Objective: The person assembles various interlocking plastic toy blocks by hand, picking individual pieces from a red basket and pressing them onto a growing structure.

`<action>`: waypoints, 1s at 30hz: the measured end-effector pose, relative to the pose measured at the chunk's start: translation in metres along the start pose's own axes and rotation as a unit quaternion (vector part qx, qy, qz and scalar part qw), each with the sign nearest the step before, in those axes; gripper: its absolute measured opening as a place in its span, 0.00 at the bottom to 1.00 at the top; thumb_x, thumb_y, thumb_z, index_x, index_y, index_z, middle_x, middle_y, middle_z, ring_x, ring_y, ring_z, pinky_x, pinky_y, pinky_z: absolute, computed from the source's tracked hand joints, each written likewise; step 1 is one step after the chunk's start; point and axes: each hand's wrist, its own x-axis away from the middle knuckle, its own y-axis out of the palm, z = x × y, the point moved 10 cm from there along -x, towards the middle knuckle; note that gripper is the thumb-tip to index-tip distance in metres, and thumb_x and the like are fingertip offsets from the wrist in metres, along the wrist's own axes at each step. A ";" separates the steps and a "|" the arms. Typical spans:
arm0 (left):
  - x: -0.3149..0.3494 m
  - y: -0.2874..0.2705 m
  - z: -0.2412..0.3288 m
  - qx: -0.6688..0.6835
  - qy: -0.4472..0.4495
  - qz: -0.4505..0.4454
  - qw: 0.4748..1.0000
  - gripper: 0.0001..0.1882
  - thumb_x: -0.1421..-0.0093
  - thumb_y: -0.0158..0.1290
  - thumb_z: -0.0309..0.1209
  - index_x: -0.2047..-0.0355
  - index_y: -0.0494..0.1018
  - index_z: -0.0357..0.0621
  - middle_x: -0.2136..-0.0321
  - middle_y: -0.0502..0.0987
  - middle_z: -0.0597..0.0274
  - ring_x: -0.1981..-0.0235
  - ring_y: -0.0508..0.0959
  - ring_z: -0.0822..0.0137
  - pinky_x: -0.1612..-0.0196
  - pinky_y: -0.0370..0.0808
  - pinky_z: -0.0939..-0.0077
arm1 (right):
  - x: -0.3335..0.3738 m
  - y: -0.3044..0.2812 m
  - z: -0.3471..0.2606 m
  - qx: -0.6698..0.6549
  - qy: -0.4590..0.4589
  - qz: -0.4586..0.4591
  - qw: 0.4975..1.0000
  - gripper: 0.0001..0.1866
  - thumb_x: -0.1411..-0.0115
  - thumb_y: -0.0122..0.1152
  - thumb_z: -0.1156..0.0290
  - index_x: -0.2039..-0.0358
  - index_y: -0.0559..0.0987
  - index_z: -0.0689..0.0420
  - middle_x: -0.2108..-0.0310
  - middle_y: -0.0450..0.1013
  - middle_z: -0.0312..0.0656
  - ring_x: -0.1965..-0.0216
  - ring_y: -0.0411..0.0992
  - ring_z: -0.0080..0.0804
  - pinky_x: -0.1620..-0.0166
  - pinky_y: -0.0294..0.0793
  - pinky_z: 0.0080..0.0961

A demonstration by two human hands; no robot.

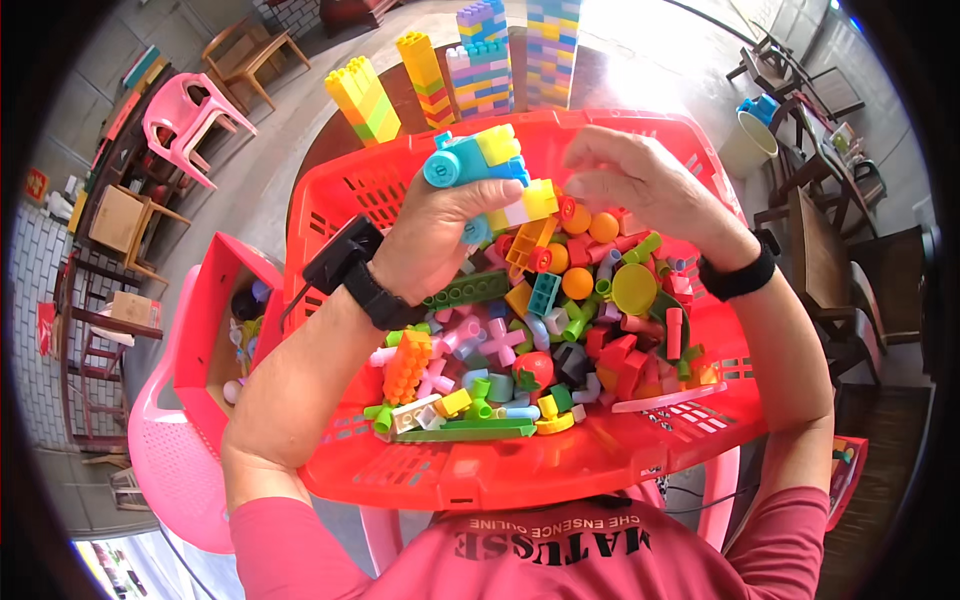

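Note:
My left hand (430, 235) is closed around a toy assembly of building blocks (465, 160), raised over the far part of the red basket (400, 487). Teal pieces with a round wheel-like end, yellow blocks, a white one and blue bits make up this assembly. Just to its right hovers my right hand (645, 190), fingers curved and apart, with nothing visible between them. Beneath both hands lies a heap of loose toy pieces: orange balls (577, 283), a dark green brick (466, 290), a yellow disc (633, 290), a toy strawberry (533, 371) and pink connectors (500, 343).
Beyond the basket, several block towers stand on a round table, among them a yellow-green one (364, 102) and a tall pastel one (552, 55). A pink box (205, 330) sits on a pink chair (175, 470) at left. Wooden chairs (825, 245) line the right side.

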 end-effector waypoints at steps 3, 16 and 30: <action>-0.008 -0.010 -0.004 0.064 -0.028 -0.017 0.997 0.18 0.38 0.60 0.32 0.49 0.73 0.44 0.60 0.79 0.65 0.58 0.80 0.69 0.56 0.80 0.72 | -0.002 -0.006 0.010 0.288 -0.065 0.024 0.955 0.15 0.40 0.61 0.60 0.67 0.75 0.61 0.73 0.75 0.52 0.67 0.76 0.50 0.66 0.74 0.40; -0.008 -0.037 0.034 -0.017 0.086 0.045 0.995 0.18 0.41 0.62 0.26 0.53 0.69 0.44 0.60 0.76 0.63 0.58 0.79 0.69 0.56 0.81 0.70 | 0.000 0.036 -0.003 0.291 -0.125 0.024 0.948 0.07 0.44 0.59 0.74 0.64 0.73 0.59 0.69 0.72 0.47 0.65 0.73 0.50 0.64 0.72 0.40; -0.015 -0.041 0.031 -0.115 0.077 -0.005 0.990 0.15 0.42 0.62 0.26 0.55 0.72 0.43 0.60 0.78 0.62 0.60 0.80 0.69 0.56 0.81 0.71 | 0.038 0.143 -0.035 0.298 -0.281 -0.155 0.899 0.06 0.51 0.61 0.74 0.72 0.73 0.56 0.68 0.66 0.40 0.63 0.73 0.36 0.65 0.77 0.32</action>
